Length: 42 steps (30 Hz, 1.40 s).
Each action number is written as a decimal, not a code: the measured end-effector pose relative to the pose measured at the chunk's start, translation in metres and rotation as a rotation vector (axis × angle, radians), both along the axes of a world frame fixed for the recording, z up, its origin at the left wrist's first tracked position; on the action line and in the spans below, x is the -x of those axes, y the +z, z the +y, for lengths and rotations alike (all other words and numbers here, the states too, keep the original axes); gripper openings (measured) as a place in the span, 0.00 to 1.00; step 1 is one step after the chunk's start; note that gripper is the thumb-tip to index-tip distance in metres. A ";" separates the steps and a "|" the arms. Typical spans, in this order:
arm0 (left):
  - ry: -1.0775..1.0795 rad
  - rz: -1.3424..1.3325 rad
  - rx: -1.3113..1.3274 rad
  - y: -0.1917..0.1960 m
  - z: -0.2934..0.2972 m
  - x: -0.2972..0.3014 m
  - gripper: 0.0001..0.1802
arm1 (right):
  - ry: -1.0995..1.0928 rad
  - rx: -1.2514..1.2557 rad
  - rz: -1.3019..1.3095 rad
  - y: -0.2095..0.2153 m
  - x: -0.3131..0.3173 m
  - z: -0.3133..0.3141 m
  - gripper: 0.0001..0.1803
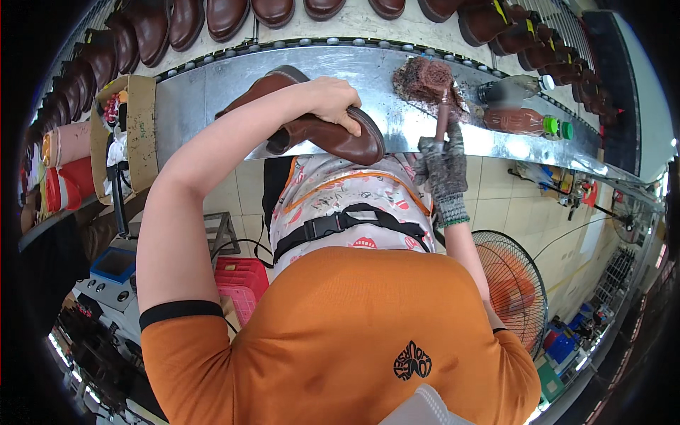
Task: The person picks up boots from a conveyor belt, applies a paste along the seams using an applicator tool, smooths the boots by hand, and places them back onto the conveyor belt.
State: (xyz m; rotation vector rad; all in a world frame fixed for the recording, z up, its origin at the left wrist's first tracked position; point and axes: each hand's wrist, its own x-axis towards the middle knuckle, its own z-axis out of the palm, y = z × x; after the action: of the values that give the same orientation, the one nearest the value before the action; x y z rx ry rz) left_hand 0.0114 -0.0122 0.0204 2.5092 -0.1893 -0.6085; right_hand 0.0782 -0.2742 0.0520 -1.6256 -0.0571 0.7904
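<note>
My bare left hand (334,99) grips a brown leather shoe (329,140) around its toe part, tilted over the near edge of the metal bench. A second brown shoe (265,86) lies behind it, partly covered by my left forearm. My right hand (443,170), in a grey knitted glove, is closed round the handle of a brush (443,119). The brush's round, brown-stained head reaches a dark brown, crumbly-looking pad (409,81) on the bench. How firmly head and pad touch, I cannot tell.
Right of the pad lie a clear bottle (510,88) and a bottle of brown liquid (513,120) with a green cap. A cardboard box (145,127) stands at the left. Brown shoes (227,18) line the conveyor (340,32) behind the metal bench (191,85). A fan (506,283) stands below right.
</note>
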 end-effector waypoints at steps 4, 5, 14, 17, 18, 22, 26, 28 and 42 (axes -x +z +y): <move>-0.057 0.068 -0.014 0.003 -0.002 -0.009 0.34 | 0.223 0.113 -0.241 -0.014 -0.016 -0.017 0.35; -0.059 0.066 -0.014 0.003 -0.001 -0.010 0.34 | 0.297 0.094 -0.288 -0.024 -0.019 -0.024 0.35; -0.006 0.017 0.055 -0.005 0.006 -0.005 0.33 | 0.050 0.172 -0.105 0.008 -0.025 -0.011 0.20; 0.005 0.004 0.077 -0.004 0.005 -0.003 0.31 | 0.072 -0.042 -0.166 0.020 -0.026 -0.018 0.13; 0.006 0.002 0.078 -0.003 0.005 -0.004 0.31 | 0.072 -0.040 -0.168 0.018 -0.030 -0.019 0.13; 0.000 0.068 0.052 0.000 0.003 -0.008 0.31 | 0.098 0.053 0.013 0.021 -0.031 -0.021 0.14; 0.005 0.094 0.029 -0.002 0.003 -0.008 0.32 | 0.322 -0.050 0.095 0.043 -0.029 -0.018 0.24; 0.010 0.063 0.059 -0.006 0.005 -0.006 0.31 | 0.700 0.024 -0.009 0.054 -0.028 -0.007 0.31; 0.031 0.059 0.077 -0.006 0.004 -0.005 0.31 | 1.309 0.228 -0.854 0.049 -0.028 0.007 0.25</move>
State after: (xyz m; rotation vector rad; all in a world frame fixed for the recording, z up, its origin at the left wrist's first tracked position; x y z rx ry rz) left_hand 0.0169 -0.0083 0.0144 2.4129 -0.1486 -0.6492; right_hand 0.1067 -0.2675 0.1012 -1.9473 -1.8244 0.9676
